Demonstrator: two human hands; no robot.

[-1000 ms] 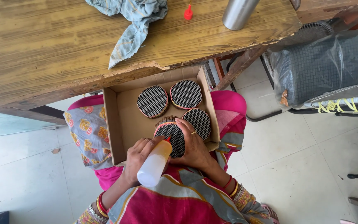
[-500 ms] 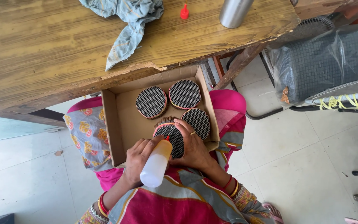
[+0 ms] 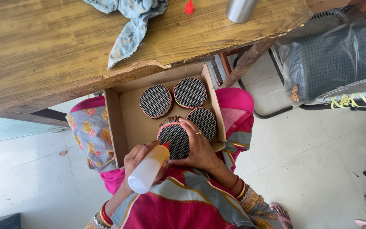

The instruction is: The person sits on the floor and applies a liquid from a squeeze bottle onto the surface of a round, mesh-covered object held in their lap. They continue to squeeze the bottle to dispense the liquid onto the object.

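My left hand [image 3: 137, 154] grips a white squeeze bottle [image 3: 148, 171] with yellowish liquid and a red nozzle. The nozzle tip touches the red rim of a round black honeycomb disc [image 3: 175, 139]. My right hand [image 3: 199, 146] holds that disc from the right, fingers spread over its edge. The disc rests at the near end of an open cardboard box [image 3: 128, 123] on my lap. Three more honeycomb discs lie flat in the box: one at the far left [image 3: 155, 101], one at the far right [image 3: 190, 92] and one just behind my fingers [image 3: 205, 120].
A worn wooden table [image 3: 43, 46] overhangs the box's far end. It carries a blue cloth [image 3: 132, 21], a small red cap [image 3: 189, 7] and a steel cup [image 3: 240, 9]. A chair with a plastic-wrapped mesh [image 3: 335, 55] stands at the right on the tiled floor.
The bottle's nozzle has stayed at the disc's rim, shifting only slightly. Both hands keep their hold.
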